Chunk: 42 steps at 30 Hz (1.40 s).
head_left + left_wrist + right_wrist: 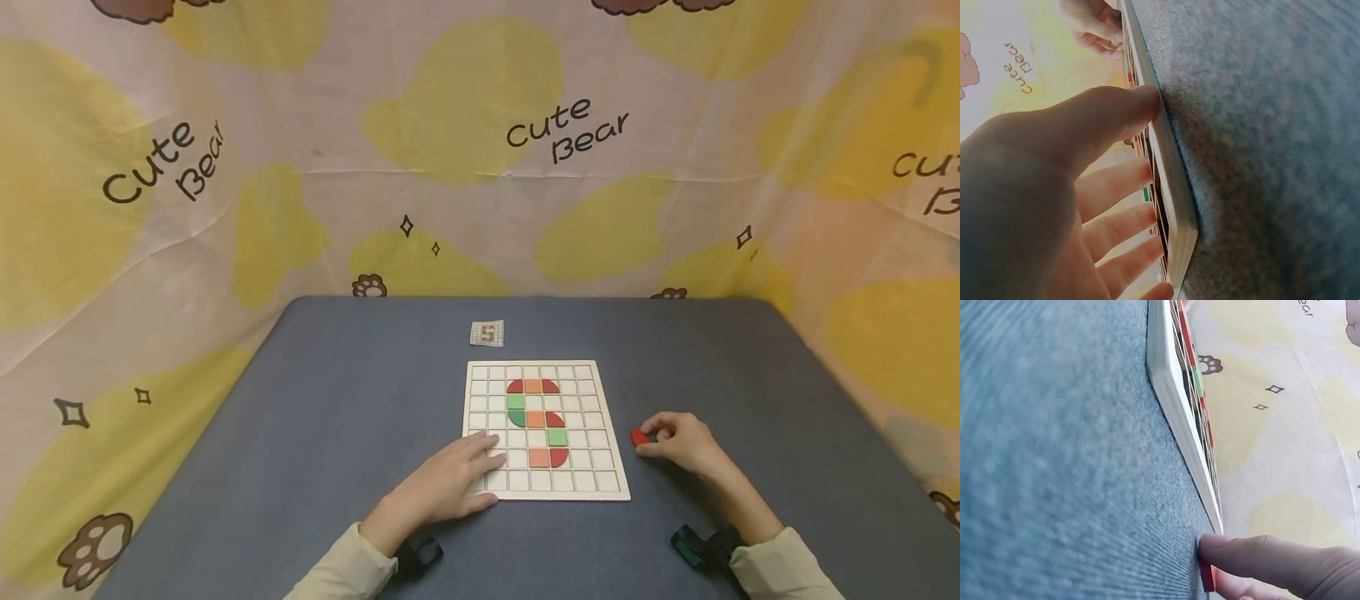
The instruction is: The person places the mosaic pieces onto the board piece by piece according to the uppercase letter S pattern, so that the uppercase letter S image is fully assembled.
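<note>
A white grid board (600, 482) lies on the table, with red, orange and green tiles set in its cells in an S shape. My left hand (450, 479) rests on the board's near left corner, fingers spread; in the left wrist view the thumb (1116, 109) lies at the board's near edge. Just right of the board, my right hand (682, 440) pinches a small red tile (639, 437) between thumb and fingers. The right wrist view shows that red tile (1207, 576) close over the cloth, partly hidden by the thumb (1254, 556).
A small card (487, 333) printed with an S pattern lies behind the board. Blue-grey cloth covers the table (360, 375). A patterned curtain (450, 125) hangs around the back and sides. Dark straps with camera mounts (701, 546) sit at the wrists.
</note>
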Motion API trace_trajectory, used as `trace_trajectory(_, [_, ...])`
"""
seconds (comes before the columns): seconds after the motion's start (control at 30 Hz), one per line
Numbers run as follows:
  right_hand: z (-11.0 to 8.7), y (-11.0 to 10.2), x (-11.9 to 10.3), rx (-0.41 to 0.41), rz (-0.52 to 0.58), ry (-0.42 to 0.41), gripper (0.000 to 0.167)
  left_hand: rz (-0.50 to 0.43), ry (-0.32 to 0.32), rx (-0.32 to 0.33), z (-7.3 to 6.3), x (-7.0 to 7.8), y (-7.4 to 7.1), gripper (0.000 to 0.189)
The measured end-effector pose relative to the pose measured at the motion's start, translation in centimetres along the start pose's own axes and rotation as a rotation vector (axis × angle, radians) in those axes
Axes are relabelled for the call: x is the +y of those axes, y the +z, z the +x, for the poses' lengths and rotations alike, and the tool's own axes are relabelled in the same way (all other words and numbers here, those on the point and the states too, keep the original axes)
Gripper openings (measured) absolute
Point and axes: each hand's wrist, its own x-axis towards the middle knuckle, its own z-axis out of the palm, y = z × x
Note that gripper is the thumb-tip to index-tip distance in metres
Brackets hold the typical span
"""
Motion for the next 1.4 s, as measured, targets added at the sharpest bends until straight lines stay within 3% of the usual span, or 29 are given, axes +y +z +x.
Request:
trace_trajectory(0.27, [-0.04, -0.34, 0.13, -0.042, 0.022, -0.024, 0.033, 0.003, 0.009, 0.009, 0.08, -0.02, -0.1, 0.051])
trace_trajectory(0.63, [-0.05, -0.41, 0.42, -0.02, -0.015, -0.015, 0.03, 0.003, -0.008, -0.01, 0.04, 0.08, -0.07, 0.052])
trace_trajectory(1.4, [0.08, -0.3, -0.28, 0.012, -0.029, -0.038, 0.029, 0.012, 0.022, 0.021, 0.04, -0.12, 0.08, 0.051])
